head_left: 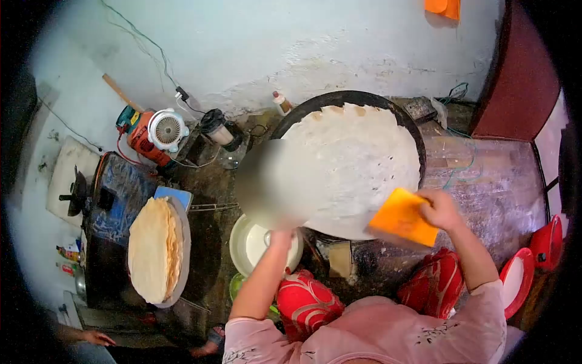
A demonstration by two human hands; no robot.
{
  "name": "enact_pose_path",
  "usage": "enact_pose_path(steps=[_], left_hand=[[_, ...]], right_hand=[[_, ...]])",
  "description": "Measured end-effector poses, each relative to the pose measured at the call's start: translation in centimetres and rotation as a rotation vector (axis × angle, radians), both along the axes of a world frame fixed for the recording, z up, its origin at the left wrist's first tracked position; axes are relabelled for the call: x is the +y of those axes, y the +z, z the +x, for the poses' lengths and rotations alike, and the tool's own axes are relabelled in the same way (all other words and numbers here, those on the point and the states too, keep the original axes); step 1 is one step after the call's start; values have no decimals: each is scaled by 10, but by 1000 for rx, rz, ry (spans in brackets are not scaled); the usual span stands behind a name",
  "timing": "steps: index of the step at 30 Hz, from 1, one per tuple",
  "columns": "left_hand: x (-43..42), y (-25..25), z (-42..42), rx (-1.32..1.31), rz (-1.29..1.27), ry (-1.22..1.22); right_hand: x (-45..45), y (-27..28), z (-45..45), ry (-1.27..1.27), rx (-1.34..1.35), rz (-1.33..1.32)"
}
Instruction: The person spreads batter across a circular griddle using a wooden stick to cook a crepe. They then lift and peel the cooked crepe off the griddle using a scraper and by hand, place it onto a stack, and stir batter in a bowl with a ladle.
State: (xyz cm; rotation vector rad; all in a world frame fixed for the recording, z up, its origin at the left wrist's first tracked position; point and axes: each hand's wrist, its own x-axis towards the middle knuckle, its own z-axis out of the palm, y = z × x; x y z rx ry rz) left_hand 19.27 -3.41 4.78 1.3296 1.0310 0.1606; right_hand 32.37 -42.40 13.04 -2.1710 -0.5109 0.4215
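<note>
My right hand (440,210) is closed on an orange flat scraper (403,217), which lies over the lower right edge of a large round griddle (422,151). A thin pale sheet of batter (357,164) covers most of the griddle. My left hand (284,233) is above a pale bowl (245,246) of white liquid, left of my knees. Its fingers are blurred, and I cannot make out what they hold.
To the left, a stack of thin flatbreads (154,252) rests on a round board (183,267). Behind it are a blower (167,130) and a dark-lidded jar (218,128). Red basins (518,282) stand at the right. Another person's hand (97,338) shows at the lower left.
</note>
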Motion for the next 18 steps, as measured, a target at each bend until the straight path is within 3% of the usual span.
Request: enact_pose_path(steps=[2,4,5,7,9,11,13,18], left_hand=[[33,13,1,-82,188,86],[72,36,-4,-220,701,-199],[76,58,-8,-376,496,-103],[90,99,-19,-177,990,-289],[68,161,-39,-185,877,-342],[67,178,-59,-195,875,-350],[68,188,-79,-276,933,-373],[97,177,-124,-274,793,-303]], right_hand=[[31,6,-7,106,-222,-87],[64,18,-11,130,-277,-82],[79,22,-8,149,-329,-75],[115,11,7,210,-576,3],[160,38,14,234,-645,-115],[209,77,19,269,-446,-163],[259,99,18,258,-505,-93],[357,59,56,421,-845,-162]])
